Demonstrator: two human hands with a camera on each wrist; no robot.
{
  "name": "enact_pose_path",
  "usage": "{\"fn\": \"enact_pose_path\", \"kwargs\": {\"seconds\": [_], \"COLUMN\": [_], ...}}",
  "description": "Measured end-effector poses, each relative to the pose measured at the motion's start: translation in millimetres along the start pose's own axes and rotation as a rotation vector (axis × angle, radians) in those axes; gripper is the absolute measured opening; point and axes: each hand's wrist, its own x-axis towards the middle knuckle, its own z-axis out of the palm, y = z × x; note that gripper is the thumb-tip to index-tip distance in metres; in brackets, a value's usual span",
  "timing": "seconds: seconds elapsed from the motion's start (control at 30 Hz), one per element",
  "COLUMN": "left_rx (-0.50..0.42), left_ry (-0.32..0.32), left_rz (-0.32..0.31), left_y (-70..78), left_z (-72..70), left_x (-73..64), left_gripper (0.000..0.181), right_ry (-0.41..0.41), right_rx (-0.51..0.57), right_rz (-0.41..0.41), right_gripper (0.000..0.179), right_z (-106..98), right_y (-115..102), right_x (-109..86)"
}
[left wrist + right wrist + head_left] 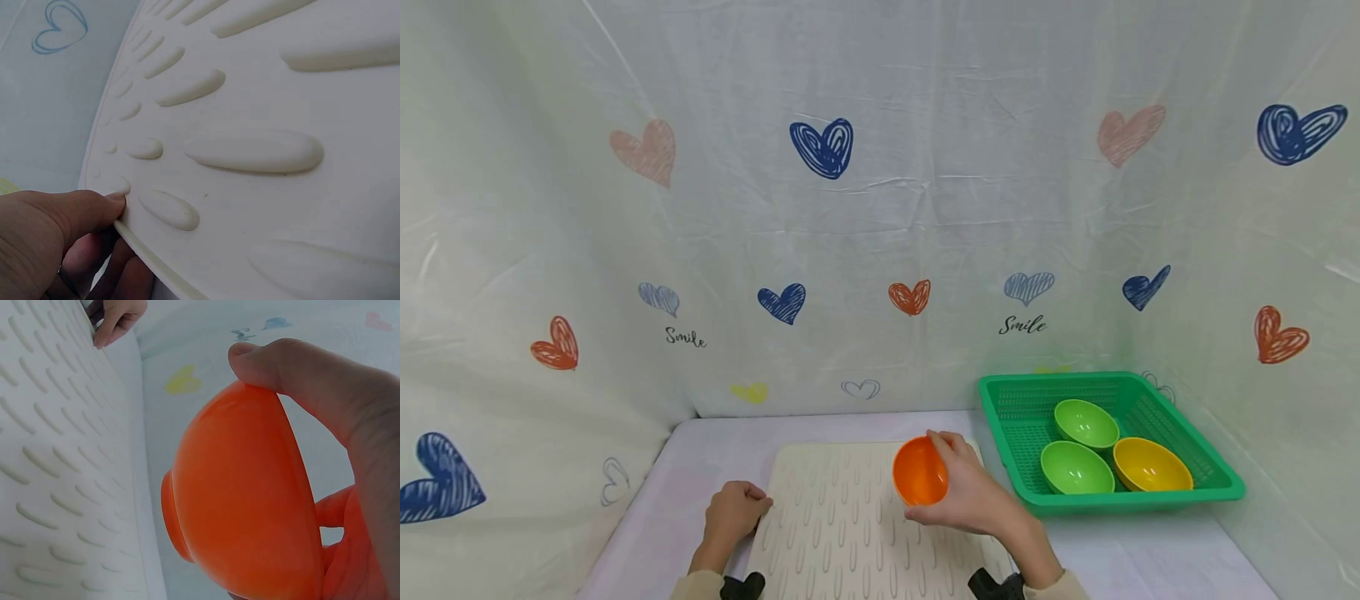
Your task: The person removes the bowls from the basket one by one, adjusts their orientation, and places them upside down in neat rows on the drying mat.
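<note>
My right hand [966, 487] grips an orange bowl [920, 472], thumb on one side of the rim and fingers on the other. The bowl is tipped on its side above the cream mat [820, 533], its opening turned toward the head camera. In the right wrist view the outside of the orange bowl [240, 494] and its foot ring show. With thumb and curled fingers, my left hand [735, 514] pinches the left edge of the mat. Close up in the left wrist view, the thumb [94, 209] lies on top of the mat [250, 206], which has raised oval ridges.
A green basket [1225, 479] stands on the right of the white-covered table [647, 517]. Inside it are two light green bowls [1077, 468] and a yellow bowl [1152, 465]. White sheeting [880, 225] printed with hearts hangs behind and at both sides.
</note>
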Motion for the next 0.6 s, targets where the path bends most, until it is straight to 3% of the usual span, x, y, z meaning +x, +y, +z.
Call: {"fn": "enact_pose_path", "kwargs": {"seconds": [0.6], "left_rx": [-0.027], "left_ry": [0.018], "left_rz": [0.018], "left_y": [2.4], "left_z": [-2.0], "left_x": [-3.0], "left_gripper": [0.016], "right_ry": [-0.050], "right_rx": [-0.006], "right_rz": [-0.020], "right_gripper": [0.113], "right_z": [11.8], "right_y": [-8.1], "right_x": [-2.9]}}
